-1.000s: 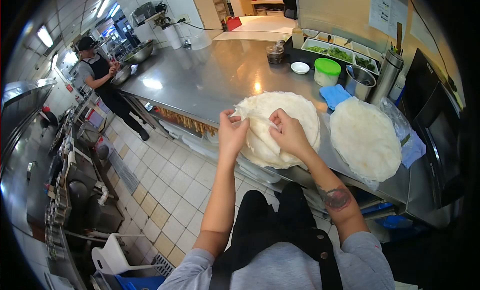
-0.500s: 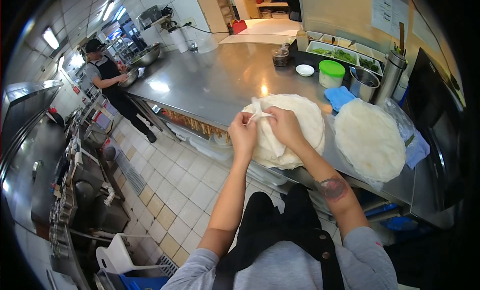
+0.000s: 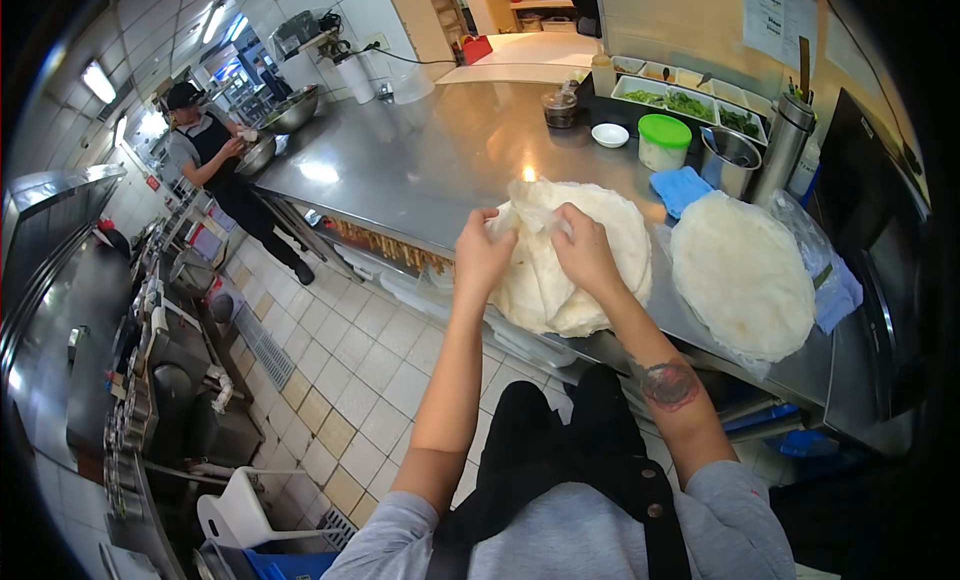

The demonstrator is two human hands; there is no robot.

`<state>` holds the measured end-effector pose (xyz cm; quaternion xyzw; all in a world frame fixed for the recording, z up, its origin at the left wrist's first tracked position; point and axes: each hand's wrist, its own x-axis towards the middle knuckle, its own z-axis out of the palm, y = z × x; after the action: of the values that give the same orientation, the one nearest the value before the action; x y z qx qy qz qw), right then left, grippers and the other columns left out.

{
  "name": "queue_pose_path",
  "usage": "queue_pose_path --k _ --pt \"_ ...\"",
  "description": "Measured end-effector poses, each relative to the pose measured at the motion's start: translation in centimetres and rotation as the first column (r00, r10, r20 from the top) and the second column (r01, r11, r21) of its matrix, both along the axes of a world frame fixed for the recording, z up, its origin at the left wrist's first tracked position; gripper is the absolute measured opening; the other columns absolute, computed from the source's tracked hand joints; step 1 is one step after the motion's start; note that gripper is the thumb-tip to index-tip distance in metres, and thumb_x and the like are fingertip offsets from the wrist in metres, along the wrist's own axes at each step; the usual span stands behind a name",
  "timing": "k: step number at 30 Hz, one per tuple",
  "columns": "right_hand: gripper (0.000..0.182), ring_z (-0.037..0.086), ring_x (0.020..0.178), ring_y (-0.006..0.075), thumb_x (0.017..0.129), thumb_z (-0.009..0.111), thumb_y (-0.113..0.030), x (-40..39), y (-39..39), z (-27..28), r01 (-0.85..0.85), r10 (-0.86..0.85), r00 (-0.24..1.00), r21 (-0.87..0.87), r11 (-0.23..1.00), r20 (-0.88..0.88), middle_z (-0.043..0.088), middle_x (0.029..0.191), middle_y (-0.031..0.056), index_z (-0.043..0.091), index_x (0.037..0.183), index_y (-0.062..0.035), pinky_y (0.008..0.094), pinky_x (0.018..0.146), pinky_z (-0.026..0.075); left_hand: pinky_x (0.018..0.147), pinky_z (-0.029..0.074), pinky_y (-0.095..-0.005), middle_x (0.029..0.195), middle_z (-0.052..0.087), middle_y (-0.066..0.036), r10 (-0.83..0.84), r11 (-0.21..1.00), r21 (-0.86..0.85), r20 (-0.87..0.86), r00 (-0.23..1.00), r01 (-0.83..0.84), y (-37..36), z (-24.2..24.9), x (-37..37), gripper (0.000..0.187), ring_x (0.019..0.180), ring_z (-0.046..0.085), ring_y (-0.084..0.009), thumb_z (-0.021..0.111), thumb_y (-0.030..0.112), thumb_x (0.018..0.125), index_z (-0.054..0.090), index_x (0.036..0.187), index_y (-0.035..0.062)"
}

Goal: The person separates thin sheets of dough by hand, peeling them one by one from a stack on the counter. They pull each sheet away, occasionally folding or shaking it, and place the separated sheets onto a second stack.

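Observation:
A stack of thin, round pale wrappers lies at the front edge of the steel counter. My left hand pinches the left side of a loose, crumpled wrapper sheet over the stack. On its right side, my right hand grips the same sheet between thumb and fingers. Part of the sheet is raised and folded between the hands, while the rest drapes over the stack. A second stack of round wrappers sits to the right on clear plastic.
Beyond the stacks stand a green-lidded tub, a blue cloth, a small white dish, a metal pot and trays of greens. A co-worker handles bowls at the counter's far left end.
My hands have moved slightly apart, and the wrapper sheet between them is spread wider. The co-worker's hands have risen a little above the bowl.

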<state>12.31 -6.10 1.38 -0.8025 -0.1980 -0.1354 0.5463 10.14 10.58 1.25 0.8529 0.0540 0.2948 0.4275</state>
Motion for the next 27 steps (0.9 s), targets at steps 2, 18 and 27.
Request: queue_pose_path --k 2,18,27 --pt "0.022 0.061 0.095 0.0432 0.081 0.051 -0.003 -0.2 0.0 0.2 -0.021 0.02 1.0 0.044 0.999 0.024 0.064 0.096 0.0259 0.057 0.102 0.0018 0.0443 0.081 0.048 0.075 0.051 -0.0375 0.09 0.069 -0.02 -0.004 1.0 0.015 -0.069 0.998 0.005 -1.0 1.7 0.7 0.034 0.086 0.067 -0.0325 0.068 0.019 0.075 0.062 0.102 -0.0015" --pt "0.031 0.052 0.063 0.0113 0.084 0.036 -0.001 4.2 -0.1 -3.4 0.112 0.067 0.971 0.68 0.724 -0.231 0.06 0.074 0.0034 0.066 0.092 -0.0019 0.0256 0.062 0.044 0.068 0.049 -0.0385 0.078 0.067 -0.019 0.036 0.998 -0.041 -0.059 0.998 -0.039 -0.5 0.5 1.3 0.018 0.075 0.065 -0.0354 0.06 0.014 0.08 0.064 0.092 0.0006" --pt "0.026 0.068 0.082 0.0254 0.079 0.068 -0.016 0.4 0.2 -0.2 0.016 -0.034 0.996 0.218 0.976 0.077 0.07 0.088 0.0179 0.067 0.101 -0.0012 0.0346 0.073 0.051 0.074 0.05 -0.0451 0.089 0.066 -0.023 -0.111 0.961 0.254 -0.018 0.994 0.112 -2.2 2.5 2.5 0.025 0.082 0.063 -0.0422 0.06 0.011 0.078 0.064 0.101 0.0023"
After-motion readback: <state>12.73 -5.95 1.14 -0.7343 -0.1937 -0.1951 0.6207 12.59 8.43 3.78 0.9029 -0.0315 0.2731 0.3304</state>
